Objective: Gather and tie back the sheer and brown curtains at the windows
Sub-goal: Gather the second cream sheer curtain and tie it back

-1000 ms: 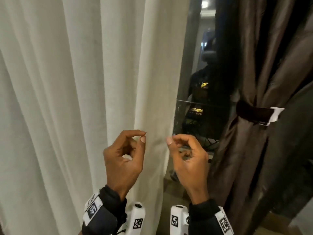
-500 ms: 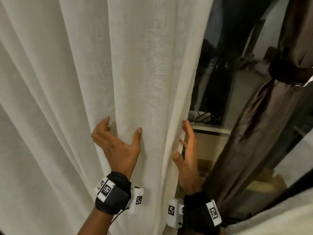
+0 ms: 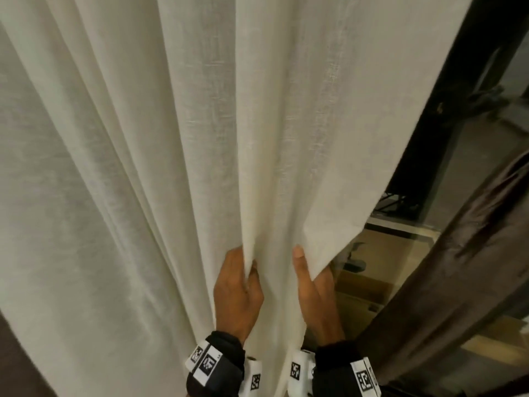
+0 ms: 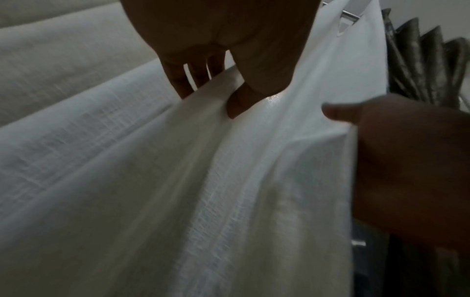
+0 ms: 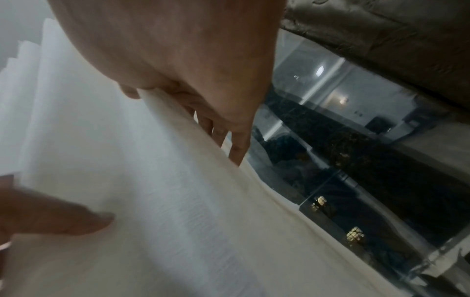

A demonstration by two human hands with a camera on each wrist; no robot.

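The sheer white curtain (image 3: 200, 167) hangs in folds across most of the head view. My left hand (image 3: 246, 263) pinches one vertical fold of it between thumb and fingers; the left wrist view shows the thumb (image 4: 239, 100) in front of the fold and the fingers behind. My right hand (image 3: 310, 270) holds the curtain's right edge, thumb in front and fingers (image 5: 229, 130) behind the cloth. The two hands are a palm's width apart. The brown curtain (image 3: 458, 267) hangs gathered at the right, untouched.
A dark window frame (image 3: 446, 110) and glass (image 5: 356, 160) show right of the sheer curtain's edge. Below the glass is a pale sill (image 3: 400, 227), with light brown flooring (image 3: 372, 282) under it. Dark fabric fills the bottom left corner (image 3: 14, 362).
Both hands went from pinched fingers in the air, to spread against the sheer curtain, to gripping it. The view has moved closer and leftward; the brown curtain's tie-back is out of sight.
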